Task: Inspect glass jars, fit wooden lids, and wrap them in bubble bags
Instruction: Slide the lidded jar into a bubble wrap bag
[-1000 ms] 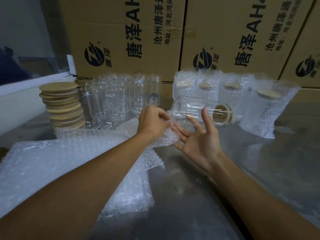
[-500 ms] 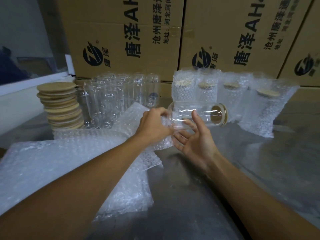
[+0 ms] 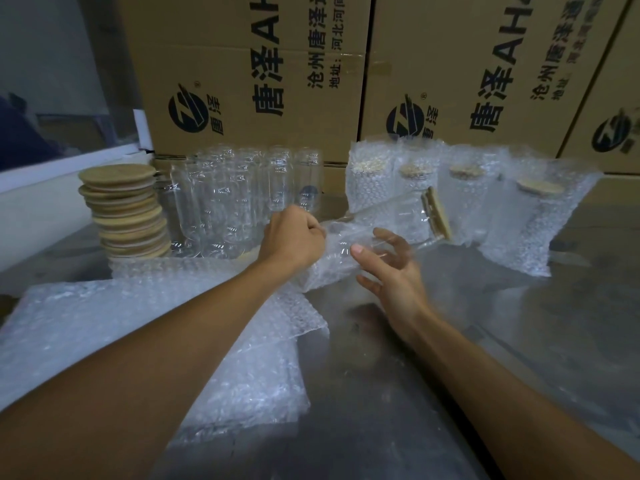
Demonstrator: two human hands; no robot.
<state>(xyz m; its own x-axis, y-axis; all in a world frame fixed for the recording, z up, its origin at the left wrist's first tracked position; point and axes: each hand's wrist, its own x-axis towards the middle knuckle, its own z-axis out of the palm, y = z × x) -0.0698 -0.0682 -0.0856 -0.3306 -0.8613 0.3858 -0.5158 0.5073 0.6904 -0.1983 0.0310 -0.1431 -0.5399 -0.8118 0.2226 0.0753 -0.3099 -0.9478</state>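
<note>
two hands (image 3: 294,237) over metal table (image 3: 398,393); left grips bubble bag (image 3: 329,268), right loose beside jar (image 3: 398,220).

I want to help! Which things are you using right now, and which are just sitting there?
Using now:
left hand
right hand
lidded jar
bubble bag

Just sitting there:
stack of wooden lids
bare jars
wrapped jars
flat bubble bags
cardboard boxes

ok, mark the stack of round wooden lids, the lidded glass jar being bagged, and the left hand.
stack of round wooden lids (image 3: 117,174): head view, top lid.
lidded glass jar (image 3: 408,220): head view, glass wall.
left hand (image 3: 294,240): head view, back of hand.
</note>
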